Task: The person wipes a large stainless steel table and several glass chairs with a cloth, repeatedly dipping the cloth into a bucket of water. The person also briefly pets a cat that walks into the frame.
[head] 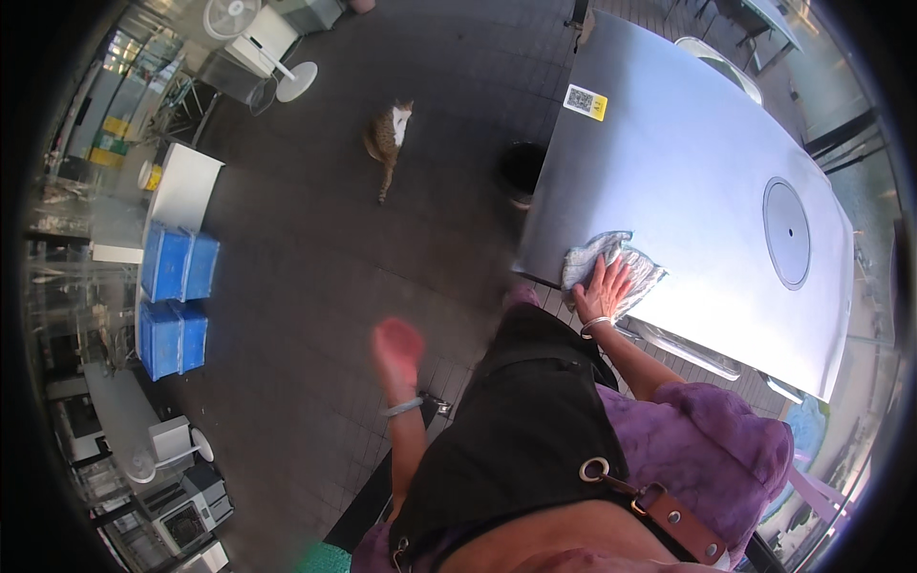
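A metal-topped table (688, 157) stands to the right, with a round grey inset (786, 233) and a sticker (586, 102) bearing a printed code on its top. My right hand (605, 290) lies flat, fingers spread, on a crumpled patterned cloth (648, 276) at the table's near left corner. A bracelet circles that wrist. My left hand (398, 347) hangs over the dark floor, away from the table, blurred, with a band on its wrist; whether its fingers are apart or closed is unclear.
A tabby and white cat (390, 140) sits on the floor. A dark bin (521, 170) stands beside the table's far left side. Blue crates (166, 263) and a white pedestal fan (295, 80) are at the left. Metal seats (691, 351) border the table.
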Demonstrator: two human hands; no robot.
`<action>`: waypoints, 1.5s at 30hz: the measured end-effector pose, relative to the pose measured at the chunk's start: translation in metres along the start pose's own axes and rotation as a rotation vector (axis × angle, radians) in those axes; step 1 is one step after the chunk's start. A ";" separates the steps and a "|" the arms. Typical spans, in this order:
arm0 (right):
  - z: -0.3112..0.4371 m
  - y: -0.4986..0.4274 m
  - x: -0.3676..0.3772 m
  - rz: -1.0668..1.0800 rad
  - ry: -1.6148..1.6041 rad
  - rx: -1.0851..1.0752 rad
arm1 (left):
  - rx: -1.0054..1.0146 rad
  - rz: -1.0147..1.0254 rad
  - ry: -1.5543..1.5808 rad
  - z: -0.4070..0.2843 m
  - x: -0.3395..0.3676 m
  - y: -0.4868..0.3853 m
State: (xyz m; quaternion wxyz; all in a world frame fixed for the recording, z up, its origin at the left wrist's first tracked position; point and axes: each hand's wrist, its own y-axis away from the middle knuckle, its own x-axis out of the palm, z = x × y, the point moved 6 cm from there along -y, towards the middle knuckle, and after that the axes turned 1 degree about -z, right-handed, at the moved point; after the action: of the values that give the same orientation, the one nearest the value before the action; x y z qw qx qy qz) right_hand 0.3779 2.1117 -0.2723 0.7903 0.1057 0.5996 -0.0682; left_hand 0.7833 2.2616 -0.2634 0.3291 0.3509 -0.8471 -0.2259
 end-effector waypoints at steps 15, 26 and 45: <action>0.125 -0.377 -0.015 -0.307 0.056 0.517 | 0.128 -0.221 0.032 -0.179 0.007 -0.115; 0.159 -0.295 -0.014 0.003 0.165 -0.304 | -0.195 0.106 -0.261 -0.206 0.149 -0.287; 0.095 -0.036 0.041 -0.486 0.045 2.221 | -0.378 0.682 -0.529 -0.239 0.546 -0.562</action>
State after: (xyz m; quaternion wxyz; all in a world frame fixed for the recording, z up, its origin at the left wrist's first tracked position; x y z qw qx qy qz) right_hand 0.4689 2.0539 -0.2908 0.2146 0.6298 0.2263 -0.7114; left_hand 0.9114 1.4537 -0.2275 0.2154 -0.0830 -0.9128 -0.3370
